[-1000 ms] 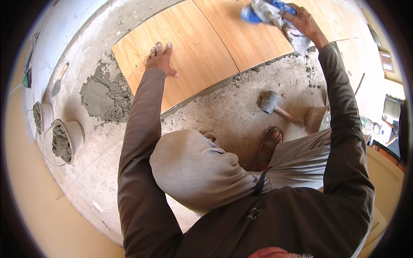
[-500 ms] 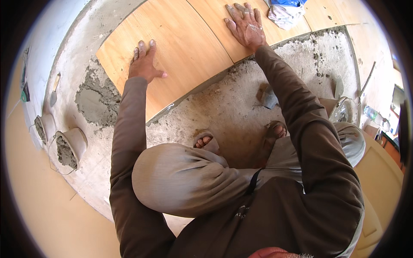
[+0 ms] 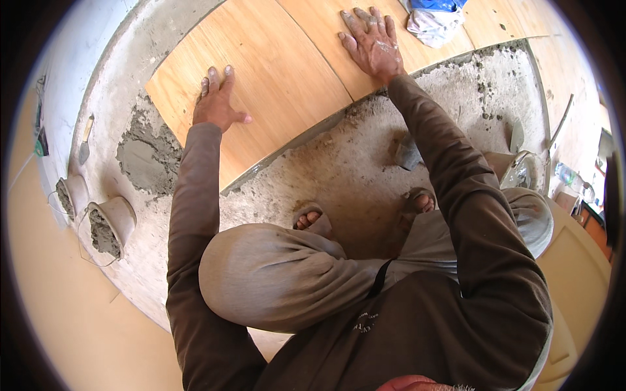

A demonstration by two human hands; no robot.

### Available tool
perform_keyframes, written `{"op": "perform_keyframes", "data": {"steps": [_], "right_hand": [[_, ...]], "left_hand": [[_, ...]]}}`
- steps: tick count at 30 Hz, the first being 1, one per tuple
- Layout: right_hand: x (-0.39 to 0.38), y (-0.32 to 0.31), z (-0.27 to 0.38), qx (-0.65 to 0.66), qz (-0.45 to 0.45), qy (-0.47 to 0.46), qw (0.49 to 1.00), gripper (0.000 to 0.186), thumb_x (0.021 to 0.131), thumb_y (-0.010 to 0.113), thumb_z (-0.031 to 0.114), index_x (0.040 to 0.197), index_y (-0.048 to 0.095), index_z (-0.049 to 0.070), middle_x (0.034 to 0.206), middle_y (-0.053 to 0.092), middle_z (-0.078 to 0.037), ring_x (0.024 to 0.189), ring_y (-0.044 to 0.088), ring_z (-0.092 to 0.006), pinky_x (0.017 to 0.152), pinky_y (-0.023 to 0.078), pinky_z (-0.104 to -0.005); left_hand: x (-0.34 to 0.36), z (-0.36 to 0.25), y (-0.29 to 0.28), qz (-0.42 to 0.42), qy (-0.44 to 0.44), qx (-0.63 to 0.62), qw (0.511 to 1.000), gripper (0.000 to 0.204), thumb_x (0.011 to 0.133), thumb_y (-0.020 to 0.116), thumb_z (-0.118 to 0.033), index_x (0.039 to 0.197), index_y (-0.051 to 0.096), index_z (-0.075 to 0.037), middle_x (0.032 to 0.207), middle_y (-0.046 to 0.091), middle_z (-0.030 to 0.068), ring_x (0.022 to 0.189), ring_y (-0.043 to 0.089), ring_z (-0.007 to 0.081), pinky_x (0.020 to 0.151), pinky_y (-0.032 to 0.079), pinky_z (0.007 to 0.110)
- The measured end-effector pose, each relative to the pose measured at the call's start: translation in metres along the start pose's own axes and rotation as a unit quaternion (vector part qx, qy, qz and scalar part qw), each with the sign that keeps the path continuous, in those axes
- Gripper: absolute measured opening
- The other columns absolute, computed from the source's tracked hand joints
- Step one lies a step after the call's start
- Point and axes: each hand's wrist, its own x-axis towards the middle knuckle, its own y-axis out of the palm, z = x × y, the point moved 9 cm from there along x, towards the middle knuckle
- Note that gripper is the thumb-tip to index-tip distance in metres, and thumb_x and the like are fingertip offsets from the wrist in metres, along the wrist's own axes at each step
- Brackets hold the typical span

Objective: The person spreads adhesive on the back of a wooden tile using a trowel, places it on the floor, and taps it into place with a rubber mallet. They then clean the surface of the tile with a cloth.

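Observation:
I squat on a rough mortar bed point(image 3: 365, 176). My left hand point(image 3: 217, 101) lies flat, fingers spread, on a large wood-coloured floor tile point(image 3: 274, 85). My right hand point(image 3: 372, 42) presses flat on the neighbouring tile point(image 3: 329, 29), close to the joint between the two. Neither hand holds anything. A white and blue rag point(image 3: 433, 19) lies on the tiles just beyond my right hand.
A heap of wet mortar point(image 3: 140, 159) sits left of the tile. Two mortar buckets point(image 3: 107, 225) stand at the left, with a trowel point(image 3: 85, 140) near the wall. A mallet point(image 3: 407, 153) lies behind my right forearm. More tools and a bucket point(image 3: 521, 173) stand at the right.
My right hand let go of the rag and came down flat onto the tile. The view shifted, and my left hand stayed flat on the tile.

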Motion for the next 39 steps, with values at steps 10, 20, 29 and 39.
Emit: {"op": "perform_keyframes", "data": {"steps": [10, 20, 29, 39], "right_hand": [[0.002, 0.003, 0.005, -0.002, 0.019, 0.008, 1.000, 0.059, 0.105, 0.039, 0.054, 0.156, 0.044, 0.025, 0.159, 0.043, -0.010, 0.152, 0.027, -0.0379, 0.126, 0.013, -0.0580], [-0.002, 0.007, -0.002, 0.021, 0.070, 0.039, 0.997, 0.060, 0.106, 0.033, 0.054, 0.158, 0.039, 0.024, 0.163, 0.038, -0.007, 0.156, 0.019, -0.0366, 0.128, 0.006, -0.0562], [-0.003, -0.002, -0.003, 0.046, 0.070, 0.043, 0.996, 0.059, 0.105, 0.037, 0.054, 0.156, 0.043, 0.025, 0.161, 0.041, -0.006, 0.156, 0.020, -0.0344, 0.128, 0.006, -0.0551], [0.002, 0.001, -0.003, 0.054, 0.066, 0.027, 0.996, 0.059, 0.106, 0.036, 0.052, 0.157, 0.040, 0.021, 0.160, 0.040, -0.012, 0.154, 0.021, -0.0399, 0.127, 0.008, -0.0587]], "left_hand": [[0.001, 0.005, -0.001, 0.017, -0.011, 0.027, 0.999, 0.131, 0.064, 0.094, -0.039, 0.166, 0.012, -0.025, 0.171, 0.009, 0.0205, 0.156, 0.015, 0.0418, 0.125, 0.026, 0.045], [0.000, -0.006, -0.002, 0.016, -0.004, 0.001, 1.000, 0.132, 0.061, 0.097, -0.025, 0.165, 0.015, -0.020, 0.170, 0.010, 0.0233, 0.155, 0.017, 0.0444, 0.125, 0.028, 0.046], [0.005, 0.001, 0.003, 0.010, 0.002, -0.013, 1.000, 0.133, 0.060, 0.097, -0.024, 0.165, 0.015, -0.022, 0.170, 0.010, 0.0229, 0.155, 0.015, 0.0434, 0.126, 0.026, 0.046], [0.004, -0.002, 0.000, 0.020, -0.025, 0.021, 0.999, 0.137, 0.059, 0.097, -0.033, 0.166, 0.011, -0.023, 0.171, 0.007, 0.0208, 0.157, 0.013, 0.0415, 0.125, 0.023, 0.049]]}}
